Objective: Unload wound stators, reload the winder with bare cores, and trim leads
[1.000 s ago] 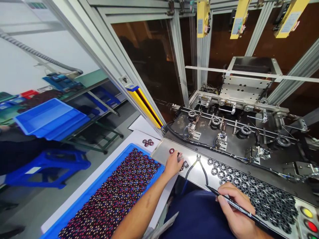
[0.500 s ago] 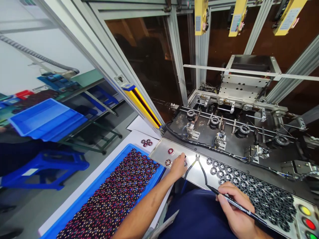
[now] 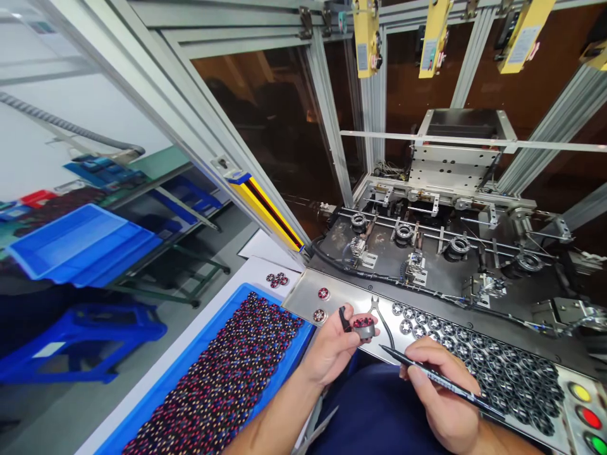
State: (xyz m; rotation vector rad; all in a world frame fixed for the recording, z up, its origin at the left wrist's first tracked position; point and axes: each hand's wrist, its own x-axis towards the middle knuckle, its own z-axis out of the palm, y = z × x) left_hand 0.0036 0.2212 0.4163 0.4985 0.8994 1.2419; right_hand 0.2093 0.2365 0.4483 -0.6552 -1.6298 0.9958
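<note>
My left hand [image 3: 327,355] holds up a small round motor stator [image 3: 364,330], with red windings on top and a grey metal side. A short black piece like a pen cap [image 3: 344,318] sticks up between its fingers. In my right hand [image 3: 444,397] is a black marker pen [image 3: 441,377], its tip uncapped and pointing left toward the stator, apart from it. Side cutters [image 3: 385,321] lie on the metal ledge [image 3: 348,287] behind the stator, one handle partly hidden. Two loose stators, one red [image 3: 323,293] and one darker [image 3: 319,315], rest left of them.
A blue tray [image 3: 222,309] full of wound stators stands at left, with several more stators [image 3: 277,279] beyond it. Rows of black-and-silver round parts [image 3: 474,354] cover the ledge at right, near coloured buttons [image 3: 590,417]. Machine fixtures [image 3: 403,234] stand behind.
My left hand has come up from the ledge and turned, bringing the stator into sight. The marker tip has shifted slightly left, and the view has shifted a little.
</note>
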